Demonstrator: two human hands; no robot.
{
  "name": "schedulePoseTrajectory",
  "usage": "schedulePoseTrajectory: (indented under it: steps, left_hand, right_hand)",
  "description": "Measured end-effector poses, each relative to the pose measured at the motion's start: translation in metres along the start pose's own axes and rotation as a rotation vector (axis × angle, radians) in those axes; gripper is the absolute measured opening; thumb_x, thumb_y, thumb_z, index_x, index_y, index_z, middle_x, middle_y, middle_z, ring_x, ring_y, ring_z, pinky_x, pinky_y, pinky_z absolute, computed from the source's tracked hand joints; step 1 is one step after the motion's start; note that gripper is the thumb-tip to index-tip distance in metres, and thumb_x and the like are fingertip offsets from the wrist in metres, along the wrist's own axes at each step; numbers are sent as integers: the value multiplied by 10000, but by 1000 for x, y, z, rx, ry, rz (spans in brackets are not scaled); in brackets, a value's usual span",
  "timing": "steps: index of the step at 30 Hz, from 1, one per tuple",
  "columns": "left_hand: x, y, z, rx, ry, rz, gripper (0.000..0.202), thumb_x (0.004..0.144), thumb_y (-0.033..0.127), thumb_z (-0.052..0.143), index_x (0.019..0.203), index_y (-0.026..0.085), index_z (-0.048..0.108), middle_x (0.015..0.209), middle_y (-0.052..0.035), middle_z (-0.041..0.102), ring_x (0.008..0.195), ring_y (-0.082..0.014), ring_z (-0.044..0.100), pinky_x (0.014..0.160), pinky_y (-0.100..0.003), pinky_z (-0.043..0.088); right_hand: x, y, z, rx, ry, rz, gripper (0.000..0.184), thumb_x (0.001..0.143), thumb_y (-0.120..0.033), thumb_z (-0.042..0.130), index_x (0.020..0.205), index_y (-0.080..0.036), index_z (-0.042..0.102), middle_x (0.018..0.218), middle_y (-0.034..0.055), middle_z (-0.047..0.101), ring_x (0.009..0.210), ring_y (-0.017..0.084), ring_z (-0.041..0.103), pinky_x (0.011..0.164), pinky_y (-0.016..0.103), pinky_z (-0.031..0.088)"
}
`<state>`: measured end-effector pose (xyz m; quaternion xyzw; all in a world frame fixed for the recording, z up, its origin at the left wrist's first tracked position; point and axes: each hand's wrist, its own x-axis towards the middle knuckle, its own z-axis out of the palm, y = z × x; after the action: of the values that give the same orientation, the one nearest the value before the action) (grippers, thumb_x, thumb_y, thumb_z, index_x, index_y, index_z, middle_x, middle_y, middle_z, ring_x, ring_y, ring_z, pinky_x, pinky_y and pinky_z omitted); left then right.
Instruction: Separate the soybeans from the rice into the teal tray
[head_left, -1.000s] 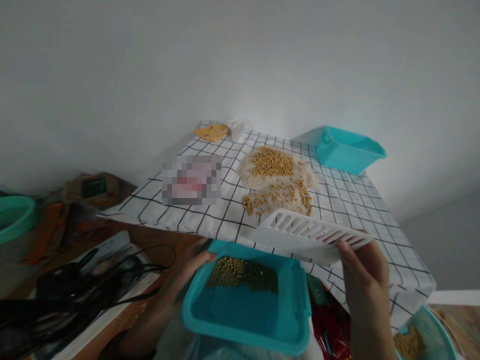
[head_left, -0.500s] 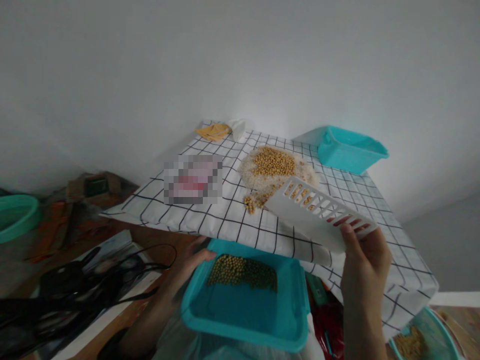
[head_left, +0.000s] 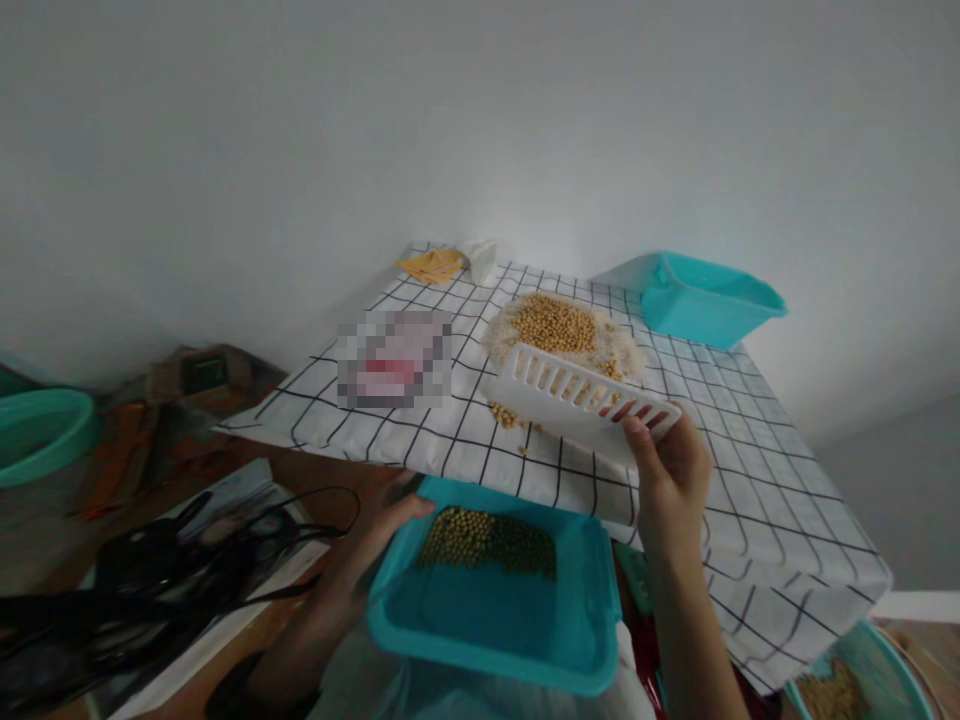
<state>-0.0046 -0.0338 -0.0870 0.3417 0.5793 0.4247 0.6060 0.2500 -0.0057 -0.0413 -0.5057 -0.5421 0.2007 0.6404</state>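
Observation:
My right hand (head_left: 671, 465) grips one end of a white slotted plastic basket (head_left: 570, 415), held tilted low over the table's front part. Behind the basket lies a pile of yellow soybeans (head_left: 555, 323) on spread rice grains (head_left: 499, 335). A small cluster of soybeans shows beside the basket's lower left. Below the table edge, my left hand (head_left: 397, 515) holds the left rim of a turquoise plastic bin (head_left: 487, 620), thumb over the rim. Yellow beans (head_left: 456, 537) and dark green beans (head_left: 525, 548) rest inside along the bin's far side.
A second turquoise bin (head_left: 709, 300) stands at the table's back right. A yellow cloth (head_left: 433, 266) lies at the back left, near a blurred-out item (head_left: 394, 360) on the checked tablecloth (head_left: 450, 440). Black cables (head_left: 150, 560) lie on the left; a tub (head_left: 885, 660) sits lower right.
My right hand has moved left with the white basket, whose near end now covers part of the bean cluster. My left hand and the turquoise bin stay nearly in place.

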Motion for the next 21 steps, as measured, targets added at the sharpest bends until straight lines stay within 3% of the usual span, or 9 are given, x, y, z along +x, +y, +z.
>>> schedulePoseTrajectory:
  steps: [6,14,21]
  left_hand:
    - [2,1,0,-78,0,11,119,649,185,641,749,242,672,625,40,709,592,-216,657,581,-279,504]
    - [2,-2,-2,-33,10,20,123,661,199,644,776,234,666,612,39,686,592,-230,657,599,-305,515]
    - [0,-1,1,-33,36,27,102,659,212,638,752,248,662,597,50,666,560,-216,622,568,-290,495]
  right_hand:
    - [0,-1,-3,25,58,-19,132,842,-334,661,852,-203,658,801,11,672,742,175,612,679,283,441]
    - [-5,-5,-2,26,-47,-3,104,861,-317,646,857,-216,668,807,9,667,751,170,613,695,289,463]
    - [-9,-7,-7,55,6,-20,104,826,-316,675,818,-213,665,773,5,657,735,168,615,680,286,469]
